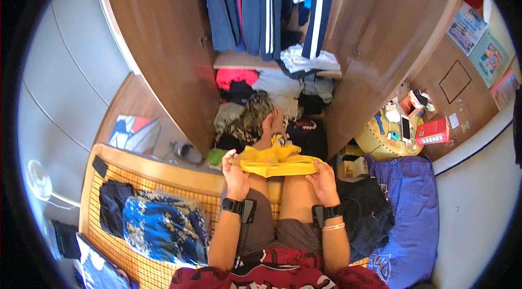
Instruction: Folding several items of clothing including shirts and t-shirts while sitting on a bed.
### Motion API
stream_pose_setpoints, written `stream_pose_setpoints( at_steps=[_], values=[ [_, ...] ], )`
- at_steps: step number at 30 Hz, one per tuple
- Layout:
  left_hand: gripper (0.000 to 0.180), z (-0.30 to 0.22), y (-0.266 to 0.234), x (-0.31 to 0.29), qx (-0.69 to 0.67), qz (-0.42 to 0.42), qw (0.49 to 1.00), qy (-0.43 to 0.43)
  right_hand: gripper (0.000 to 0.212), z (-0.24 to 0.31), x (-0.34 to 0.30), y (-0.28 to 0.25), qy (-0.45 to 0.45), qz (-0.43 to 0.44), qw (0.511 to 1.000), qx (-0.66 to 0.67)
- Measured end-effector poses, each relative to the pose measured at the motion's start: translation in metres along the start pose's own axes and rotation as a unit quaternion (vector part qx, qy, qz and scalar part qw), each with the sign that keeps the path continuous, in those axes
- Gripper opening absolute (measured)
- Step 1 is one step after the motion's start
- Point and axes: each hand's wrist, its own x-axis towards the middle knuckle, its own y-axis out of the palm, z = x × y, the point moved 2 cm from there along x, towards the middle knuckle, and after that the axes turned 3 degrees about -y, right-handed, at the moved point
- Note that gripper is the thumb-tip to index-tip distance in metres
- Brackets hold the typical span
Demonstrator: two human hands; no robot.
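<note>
A bright yellow cloth garment (272, 159) is stretched between my two hands above my bare knees. Its near edge forms a straight, band-like strip, while the far part hangs loose and crumpled. Whether it is a shirt or shorts I cannot tell. My left hand (235, 177) pinches the left end, fingers curled up. At the right end, the fingers of my right hand (324, 180) close on the band. Both wrists wear black straps.
Ahead, an open wooden wardrobe (157, 44) holds hanging trousers (251, 11) and heaped clothes (258, 112). On the woven mat (109, 180) lies a blue camouflage garment (157, 226). Dark clothing (364, 213) and a purple-blue cloth (410, 207) lie right. A round yellow stool (375, 139) carries small items.
</note>
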Motion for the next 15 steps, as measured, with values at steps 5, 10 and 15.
stream_pose_setpoints(
  at_steps=[5,10,15],
  values=[
    [0.032,-0.032,-0.03,0.161,0.308,0.071,0.943,0.106,0.019,0.06,0.086,0.082,0.252,0.14,0.951,0.109],
    [0.036,-0.223,0.219,0.061,0.115,0.2,0.939,0.256,0.011,0.248,0.079,0.219,-0.08,0.286,0.953,0.064],
    [0.034,-0.329,0.283,-0.087,0.12,0.244,0.793,0.546,0.014,0.36,-0.102,0.288,-0.736,0.14,0.641,-0.167]
  ],
)
